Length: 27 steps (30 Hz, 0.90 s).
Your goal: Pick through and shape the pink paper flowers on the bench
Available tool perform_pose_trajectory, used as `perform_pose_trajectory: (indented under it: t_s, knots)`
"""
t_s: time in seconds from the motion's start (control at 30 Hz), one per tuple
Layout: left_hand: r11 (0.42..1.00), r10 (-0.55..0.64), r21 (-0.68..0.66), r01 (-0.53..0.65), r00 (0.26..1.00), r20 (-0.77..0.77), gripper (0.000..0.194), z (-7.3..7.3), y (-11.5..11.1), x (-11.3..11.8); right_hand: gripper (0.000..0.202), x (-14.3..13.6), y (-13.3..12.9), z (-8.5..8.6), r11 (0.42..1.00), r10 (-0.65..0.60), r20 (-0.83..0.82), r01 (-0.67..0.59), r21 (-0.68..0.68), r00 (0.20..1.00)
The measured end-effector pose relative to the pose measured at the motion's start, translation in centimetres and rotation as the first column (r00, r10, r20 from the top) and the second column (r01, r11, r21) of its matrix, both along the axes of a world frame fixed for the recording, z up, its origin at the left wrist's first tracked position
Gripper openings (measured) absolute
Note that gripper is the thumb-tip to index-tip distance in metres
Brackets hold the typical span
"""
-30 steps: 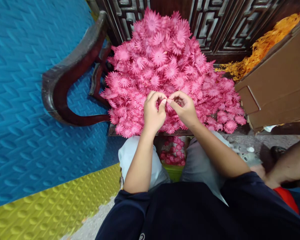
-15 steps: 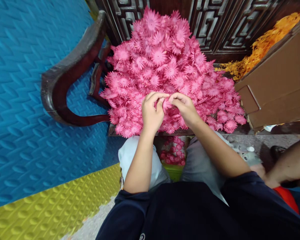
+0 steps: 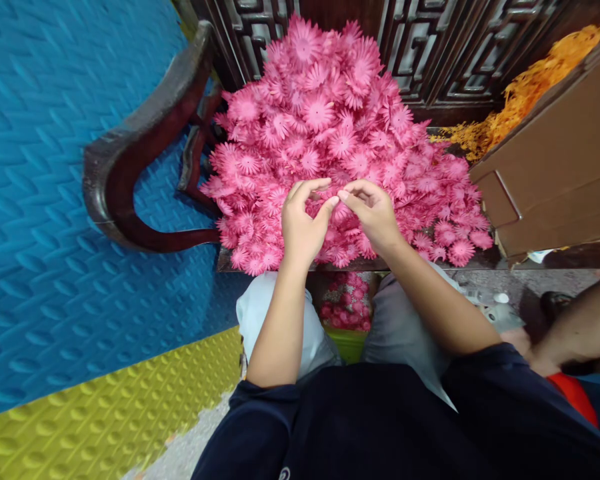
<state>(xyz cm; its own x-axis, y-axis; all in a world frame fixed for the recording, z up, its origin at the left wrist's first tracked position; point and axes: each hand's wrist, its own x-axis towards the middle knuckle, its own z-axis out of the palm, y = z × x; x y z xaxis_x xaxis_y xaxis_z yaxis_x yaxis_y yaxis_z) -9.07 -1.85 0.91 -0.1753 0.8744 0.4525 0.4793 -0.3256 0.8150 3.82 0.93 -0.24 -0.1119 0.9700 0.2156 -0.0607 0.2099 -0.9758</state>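
A big heap of pink flowers [image 3: 317,112] is piled on a dark wooden bench [image 3: 225,261]. My left hand [image 3: 303,223] hovers over the front of the heap, thumb and fingers apart in a curve, with nothing visible between them. Close beside it on the right, my right hand [image 3: 373,210] has its thumb and index finger curled near each other. The thumb tips of both hands almost touch. Whatever the right fingers may hold is too small to tell against the pink petals.
At the left is a curved wooden armrest [image 3: 117,193]. A cardboard box [image 3: 560,153] and orange strands [image 3: 545,73] are at the right. More pink flowers [image 3: 350,307] lie below, between the knees. Another person's leg [image 3: 583,327] shows at the right edge.
The left thumb and fingers have spread apart. The pink flower that was between both hands no longer shows there. Both hands have stayed almost in place.
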Motion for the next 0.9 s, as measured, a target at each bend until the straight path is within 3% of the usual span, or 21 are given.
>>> perform_pose_trajectory:
  t_s: [0.23, 0.47, 0.9]
  knots:
    - [1.000, 0.013, 0.004, -0.013, 0.999, -0.045, 0.001, -0.4, 0.2, -0.1, 0.020, 0.0, -0.3, 0.1, 0.999, -0.013, 0.080, 0.010, 0.034, 0.997]
    - [0.997, -0.041, 0.055, 0.048, 0.992, -0.119, 0.006, -0.1, 0.0, -0.2, 0.012, -0.1, -1.0, 1.1, 0.982, -0.061, 0.184, 0.025, 0.189, 0.981]
    - [0.997, -0.052, 0.050, 0.058, 0.992, -0.113, 0.004, -0.2, 0.1, -0.1, 0.007, -0.3, -1.5, 1.3, 0.961, -0.159, 0.220, 0.100, 0.256, 0.963]
